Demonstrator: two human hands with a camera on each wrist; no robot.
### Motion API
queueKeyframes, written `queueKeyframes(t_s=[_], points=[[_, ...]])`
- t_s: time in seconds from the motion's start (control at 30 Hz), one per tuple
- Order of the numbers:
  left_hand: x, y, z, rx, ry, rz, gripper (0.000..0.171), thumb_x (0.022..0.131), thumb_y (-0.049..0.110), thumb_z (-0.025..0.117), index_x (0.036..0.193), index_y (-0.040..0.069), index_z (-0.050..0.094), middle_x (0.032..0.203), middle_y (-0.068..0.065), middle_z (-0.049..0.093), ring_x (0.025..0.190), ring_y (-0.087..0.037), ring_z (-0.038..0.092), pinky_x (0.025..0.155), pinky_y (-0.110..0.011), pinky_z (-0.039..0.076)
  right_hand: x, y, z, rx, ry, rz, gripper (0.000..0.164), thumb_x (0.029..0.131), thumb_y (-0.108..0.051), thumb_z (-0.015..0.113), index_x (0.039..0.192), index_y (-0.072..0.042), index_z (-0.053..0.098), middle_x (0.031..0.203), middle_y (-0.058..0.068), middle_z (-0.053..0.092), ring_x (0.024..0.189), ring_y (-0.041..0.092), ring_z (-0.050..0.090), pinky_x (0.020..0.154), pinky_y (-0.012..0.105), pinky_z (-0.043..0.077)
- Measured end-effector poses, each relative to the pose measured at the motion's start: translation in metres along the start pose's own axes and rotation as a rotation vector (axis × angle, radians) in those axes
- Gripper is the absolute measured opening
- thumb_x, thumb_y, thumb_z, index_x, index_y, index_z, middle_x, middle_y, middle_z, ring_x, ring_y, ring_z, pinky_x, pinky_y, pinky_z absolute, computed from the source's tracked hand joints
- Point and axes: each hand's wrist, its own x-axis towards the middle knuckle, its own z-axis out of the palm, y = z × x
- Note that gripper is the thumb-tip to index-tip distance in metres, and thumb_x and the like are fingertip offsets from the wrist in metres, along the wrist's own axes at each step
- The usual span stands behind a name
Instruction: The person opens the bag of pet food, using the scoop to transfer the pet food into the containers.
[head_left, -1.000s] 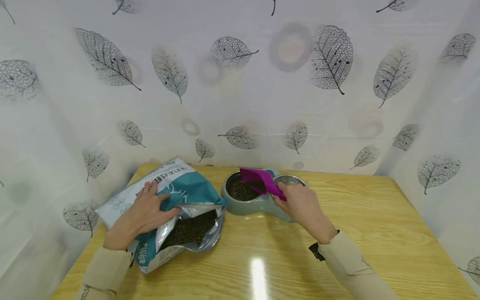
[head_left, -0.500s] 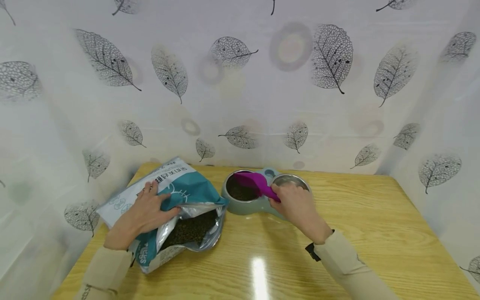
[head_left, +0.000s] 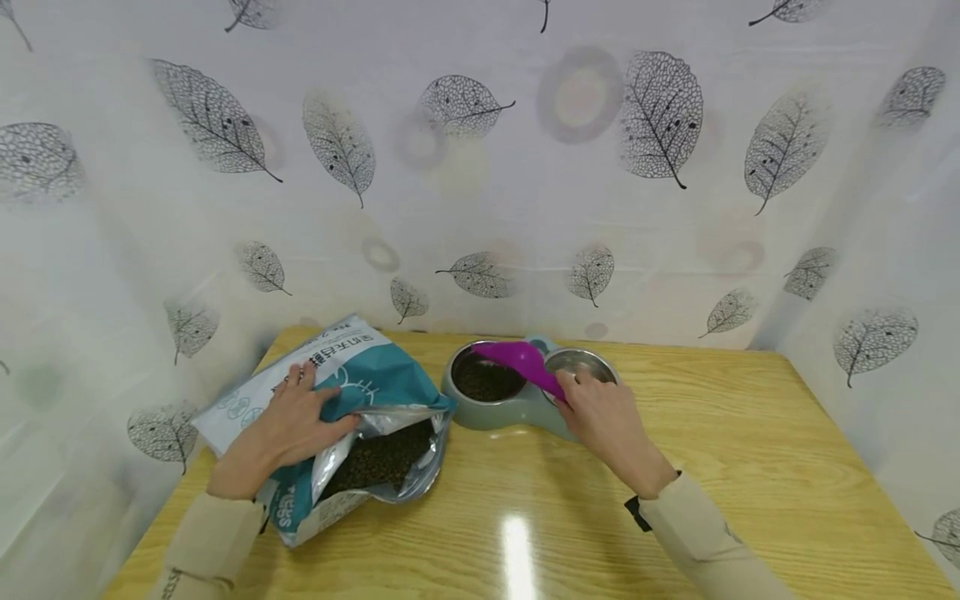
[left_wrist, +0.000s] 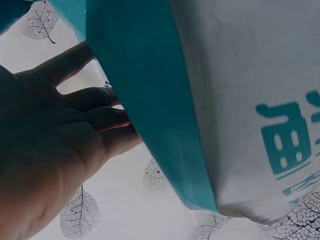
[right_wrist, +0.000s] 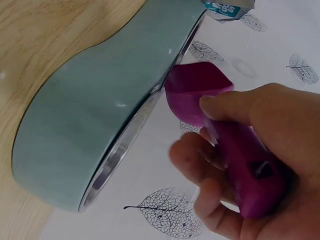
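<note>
A white and teal bag [head_left: 393, 367] lies on its side, its mouth spread to show brown kibble [head_left: 382, 458]. My left hand [head_left: 292, 417] rests on top of it with fingers extended, the thumb by the opening's edge. In the left wrist view those fingers [left_wrist: 95, 117] reach against the teal side panel. My right hand [head_left: 607, 417] grips a purple scoop [head_left: 525, 362] by the handle. The scoop's rounded back faces up, over the left side of a pale green double bowl [head_left: 517, 414]. Kibble [head_left: 483, 383] covers the bottom of that left bowl.
The right steel bowl [head_left: 581, 362] shows bare metal, partly hidden by my right hand. Everything stands on a wooden table [head_left: 720, 450] near its back edge. A leaf-printed sheet [head_left: 480, 208] hangs behind and at both sides.
The scoop has rolled from its edge to back-up over the left bowl. It dipped left, then drew slightly right with my right hand. My left hand and the bag stay put.
</note>
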Motion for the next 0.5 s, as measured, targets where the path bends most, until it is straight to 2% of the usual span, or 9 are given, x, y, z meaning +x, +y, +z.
queueKeyframes(t_s=[0.13, 0.27, 0.4, 0.5], points=[[0.000, 0.000, 0.000, -0.002, -0.001, -0.001, 0.080, 0.095, 0.058, 0.056, 0.141, -0.008, 0.056, 0.155, -0.052, 0.015, 0.146, -0.069, 0.010, 0.112, -0.078, 0.024, -0.004, 0.003, 0.000, 0.018, -0.086, 0.042, 0.033, 0.086, -0.020, 0.078, 0.077, -0.007, 0.049, 0.053, -0.001, 0.043, 0.043, 0.013, 0.037, 0.035, 0.032, 0.035], [-0.001, 0.001, -0.001, -0.003, -0.004, -0.006, 0.081, 0.095, 0.058, 0.056, 0.141, -0.008, 0.056, 0.154, -0.052, 0.014, 0.145, -0.070, 0.010, 0.112, -0.079, 0.024, -0.006, 0.005, 0.003, 0.106, -0.143, 0.090, 0.031, 0.086, -0.020, 0.071, 0.076, -0.008, 0.045, 0.053, -0.003, 0.040, 0.044, 0.012, 0.035, 0.036, 0.029, 0.031], [-0.001, 0.002, -0.002, 0.002, -0.003, -0.004, 0.081, 0.095, 0.058, 0.056, 0.141, -0.008, 0.056, 0.154, -0.052, 0.015, 0.145, -0.070, 0.011, 0.112, -0.078, 0.024, -0.009, 0.008, 0.006, 0.300, -0.262, 0.199, 0.029, 0.092, -0.026, 0.065, 0.076, -0.012, 0.045, 0.056, -0.005, 0.039, 0.047, 0.010, 0.035, 0.039, 0.025, 0.029], [-0.001, 0.002, -0.001, 0.002, -0.006, -0.004, 0.081, 0.095, 0.059, 0.055, 0.141, -0.008, 0.056, 0.154, -0.052, 0.015, 0.145, -0.069, 0.011, 0.112, -0.078, 0.024, -0.013, 0.009, 0.001, 0.521, -0.384, 0.263, 0.036, 0.101, -0.036, 0.059, 0.074, -0.015, 0.047, 0.057, -0.007, 0.039, 0.048, 0.007, 0.034, 0.043, 0.022, 0.030]])
